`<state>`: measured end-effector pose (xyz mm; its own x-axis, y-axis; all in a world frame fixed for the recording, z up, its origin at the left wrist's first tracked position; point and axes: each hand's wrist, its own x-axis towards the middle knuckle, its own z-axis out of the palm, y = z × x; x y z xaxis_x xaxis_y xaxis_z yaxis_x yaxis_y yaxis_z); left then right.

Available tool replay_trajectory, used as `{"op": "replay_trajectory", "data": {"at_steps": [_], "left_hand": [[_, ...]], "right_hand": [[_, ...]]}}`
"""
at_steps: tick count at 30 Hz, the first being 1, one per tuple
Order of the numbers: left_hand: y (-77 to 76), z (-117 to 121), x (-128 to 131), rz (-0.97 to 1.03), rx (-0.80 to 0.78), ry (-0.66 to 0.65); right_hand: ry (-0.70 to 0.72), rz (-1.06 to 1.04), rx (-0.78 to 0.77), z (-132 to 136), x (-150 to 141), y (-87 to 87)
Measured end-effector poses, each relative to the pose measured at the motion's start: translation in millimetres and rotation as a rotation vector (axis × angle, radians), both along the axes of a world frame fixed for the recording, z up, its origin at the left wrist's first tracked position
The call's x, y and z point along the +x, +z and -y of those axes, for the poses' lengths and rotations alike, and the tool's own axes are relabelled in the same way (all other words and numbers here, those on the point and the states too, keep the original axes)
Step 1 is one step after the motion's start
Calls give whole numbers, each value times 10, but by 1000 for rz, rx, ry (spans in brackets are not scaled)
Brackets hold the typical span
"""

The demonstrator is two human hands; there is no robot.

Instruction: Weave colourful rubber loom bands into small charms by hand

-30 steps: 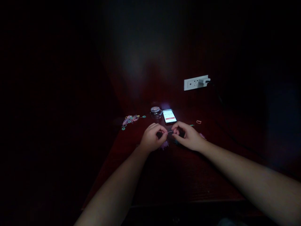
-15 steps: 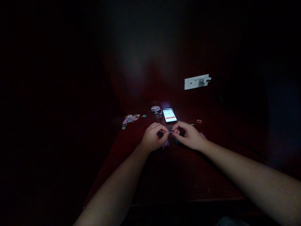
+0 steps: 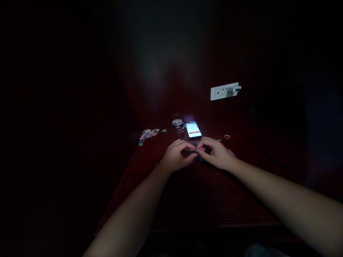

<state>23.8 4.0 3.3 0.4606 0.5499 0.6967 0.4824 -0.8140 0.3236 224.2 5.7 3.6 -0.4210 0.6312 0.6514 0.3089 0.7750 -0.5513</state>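
My left hand [image 3: 178, 155] and my right hand [image 3: 214, 153] meet fingertip to fingertip above the dark red table. A thin, pale elastic band [image 3: 194, 150] lies between them, pinched by the right thumb and forefinger. The left fingertips are at its other end, curled, with thumb and forefinger slightly parted. Below and behind the fingers some purple bands [image 3: 189, 165] and teal bands [image 3: 201, 159] lie partly hidden. Just beyond my hands lies a lit phone [image 3: 194, 132], with a clear lidded jar [image 3: 178, 126] on its left.
A pile of coloured elastic bands [image 3: 148, 135] lies at the table's left edge. An orange band [image 3: 227, 136] and pink bands [image 3: 231, 152] are on the right. A wall socket [image 3: 224, 91] holds a plug with a dark cable. The surroundings are very dark.
My left fingertips have moved right, closer to the right ones, and the band between them shows shorter. The left thumb and forefinger have parted a little. The view has shifted slightly.
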Motion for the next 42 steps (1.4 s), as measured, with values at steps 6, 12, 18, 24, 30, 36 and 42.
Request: {"op": "replay_trajectory", "data": {"at_steps": [6,12,18,24,30,36,42], "left_hand": [[17,-2,8,2,3,-21],[17,-7,3,19,17,-32],[0,-23,0,19,26,-38],[7,-21,-7,16,14,-28],[17,-19,-18,8,15,-32],[21,-14,-27,-3,6,-7],[21,-23,-34,-7,2,-6]], "right_hand": [[20,6,2,6,4,2],[27,15,0,5,7,11],[23,23,14,-17,5,-1],[16,5,29,-17,6,-7],[0,2,5,-20,9,-6],[-28,-5,-19,-15,7,-8],[-69,13,-3,-5,-2,-5]]}}
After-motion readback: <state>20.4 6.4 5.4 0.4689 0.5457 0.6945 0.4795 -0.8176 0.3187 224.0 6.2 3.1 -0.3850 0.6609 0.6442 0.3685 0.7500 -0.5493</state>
